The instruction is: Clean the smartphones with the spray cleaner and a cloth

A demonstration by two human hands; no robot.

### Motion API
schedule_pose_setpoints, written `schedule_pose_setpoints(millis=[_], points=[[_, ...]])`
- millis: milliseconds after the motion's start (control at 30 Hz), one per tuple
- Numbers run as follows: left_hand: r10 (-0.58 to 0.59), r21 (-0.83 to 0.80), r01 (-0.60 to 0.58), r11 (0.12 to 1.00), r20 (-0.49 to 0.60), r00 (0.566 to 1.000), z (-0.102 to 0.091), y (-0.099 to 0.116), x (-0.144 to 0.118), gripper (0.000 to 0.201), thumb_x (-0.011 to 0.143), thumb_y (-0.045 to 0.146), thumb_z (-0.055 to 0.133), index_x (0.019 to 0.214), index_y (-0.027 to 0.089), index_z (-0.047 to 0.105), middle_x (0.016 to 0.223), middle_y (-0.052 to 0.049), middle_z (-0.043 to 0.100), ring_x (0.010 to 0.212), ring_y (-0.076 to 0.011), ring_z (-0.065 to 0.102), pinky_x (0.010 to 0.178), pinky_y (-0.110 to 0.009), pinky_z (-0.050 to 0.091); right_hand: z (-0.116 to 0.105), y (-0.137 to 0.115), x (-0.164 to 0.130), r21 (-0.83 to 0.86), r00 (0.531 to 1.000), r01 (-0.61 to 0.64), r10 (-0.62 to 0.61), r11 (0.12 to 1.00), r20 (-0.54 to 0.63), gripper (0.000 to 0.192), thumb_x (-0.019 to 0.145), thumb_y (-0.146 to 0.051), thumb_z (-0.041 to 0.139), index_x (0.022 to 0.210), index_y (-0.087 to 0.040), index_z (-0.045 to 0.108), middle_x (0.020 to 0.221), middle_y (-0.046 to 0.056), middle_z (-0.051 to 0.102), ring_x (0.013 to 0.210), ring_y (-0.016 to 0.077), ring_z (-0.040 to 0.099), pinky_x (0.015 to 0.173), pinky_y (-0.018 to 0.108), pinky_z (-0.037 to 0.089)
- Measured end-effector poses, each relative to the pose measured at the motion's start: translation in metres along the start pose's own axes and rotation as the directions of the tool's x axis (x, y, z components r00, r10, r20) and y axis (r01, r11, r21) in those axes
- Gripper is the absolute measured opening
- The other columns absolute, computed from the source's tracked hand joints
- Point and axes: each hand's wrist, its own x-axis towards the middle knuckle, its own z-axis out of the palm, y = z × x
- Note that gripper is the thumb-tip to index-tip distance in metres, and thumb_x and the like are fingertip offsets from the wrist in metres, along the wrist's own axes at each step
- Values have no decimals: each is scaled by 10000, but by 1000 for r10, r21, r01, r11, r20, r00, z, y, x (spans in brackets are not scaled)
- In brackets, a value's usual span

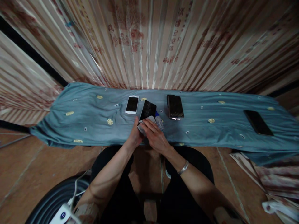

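A dark smartphone [149,109] is tilted up at the cloth's front middle, its lower end between my hands. My left hand [135,134] grips its lower left edge. In my right hand [154,134] is a pale grey wiping cloth [149,119], pressed flat on the lower part of the screen. Just right of the phone lies a small clear bottle [159,122] with a blue cap, close to my right fingers. A white smartphone [132,104] with a dark screen lies behind my left hand. My palms' undersides are hidden.
Several dark phones lie stacked [176,107] right of centre. Another black phone [258,122] is at the far right. A teal patterned cloth [88,109] covers the bench, with a curtain [149,43] behind it. A white power strip [61,214] and a black coil [50,194] sit at lower left.
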Motion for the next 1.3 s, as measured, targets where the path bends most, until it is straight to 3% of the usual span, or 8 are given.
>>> schedule_pose_setpoints(millis=[133, 267, 467, 600, 833, 1133, 1300], points=[[7, -8, -7, 1000, -1, 1000, 7, -2, -5, 539, 1047, 465, 302, 1331, 142, 626, 1011, -96, 793, 1059, -231, 736, 939, -335, 594, -4, 7, 1, 5, 999, -54, 54, 999, 4, 513, 1010, -106, 367, 1493, -184, 523, 1526, 117, 548, 1488, 242, 421, 1237, 457, 391], [-6, 64, 6, 998, 6, 1000, 8, -5, -10, 507, 1050, 449, 311, 1324, 151, 616, 1119, -99, 774, 1088, -228, 710, 953, -372, 589, -6, 16, 2, -23, 995, -103, 102, 994, -10, 541, 1004, -106, 361, 1520, -203, 490, 1538, 117, 535, 1497, 232, 406, 1236, 478, 391], [31, 133, -43, 990, 92, 995, 2, -15, -6, 440, 984, 481, 478, 1268, 193, 650, 1241, -133, 732, 1182, -304, 668, 969, -492, 578, -10, 27, 6, -74, 987, -156, 153, 985, -54, 530, 1007, -112, 349, 1514, -161, 495, 1532, 141, 537, 1490, 234, 418, 1232, 476, 395], [42, 137, -60, 989, 136, 990, 2, -18, -8, 419, 934, 474, 575, 1239, 204, 670, 1241, -132, 733, 1209, -328, 656, 980, -500, 573, -12, 37, 10, -99, 983, -172, 164, 980, -85, 517, 1014, -134, 345, 1508, -130, 498, 1535, 157, 528, 1493, 248, 414, 1236, 488, 390], [-15, 162, -3, 987, 112, 994, 2, -21, -10, 381, 946, 462, 566, 1116, 152, 709, 1061, -137, 778, 999, -301, 736, 851, -461, 624, -16, 51, 16, -127, 976, -193, 178, 973, -125, 530, 1014, -128, 341, 1529, -140, 467, 1547, 144, 517, 1497, 252, 406, 1243, 509, 378], [-60, 165, 36, 986, 139, 988, 3, -20, -11, 423, 1031, 404, 408, 1162, 96, 666, 949, -163, 787, 777, -257, 771, 699, -384, 624, -24, 57, 22, -141, 969, -220, 201, 965, -142, 532, 1016, -131, 311, 1523, -138, 472, 1533, 150, 530, 1476, 236, 436, 1246, 499, 369], [-38, 159, 14, 987, 148, 988, 3, -18, -12, 416, 1022, 416, 432, 1139, 98, 674, 932, -156, 788, 740, -248, 768, 695, -376, 621, -23, 61, 21, -120, 960, -252, 232, 960, -155, 524, 1021, -156, 309, 1514, -120, 481, 1537, 161, 520, 1476, 245, 432, 1241, 491, 378]])
